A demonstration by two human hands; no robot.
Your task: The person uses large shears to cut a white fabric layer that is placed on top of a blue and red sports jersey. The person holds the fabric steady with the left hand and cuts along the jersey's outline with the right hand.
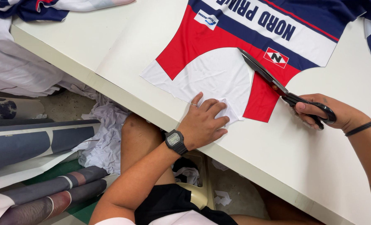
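The right hand [325,111] is gripping black scissors [277,85], blades resting on the red, white and navy printed fabric panel [219,66] lying on the white surface [110,46]. The left hand [204,123] is pressing flat on the panel's white edge. If that palm is slipping, the cloth is likely bunching and the cut wandering; those fingertips are sitting near the blades' path.

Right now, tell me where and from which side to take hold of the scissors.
Take the scissors by the black handle loops at the lower right end, where the right hand already grips them. Come from the right, near table edge: the blades point up-left over the printed fabric, which the left hand presses flat.
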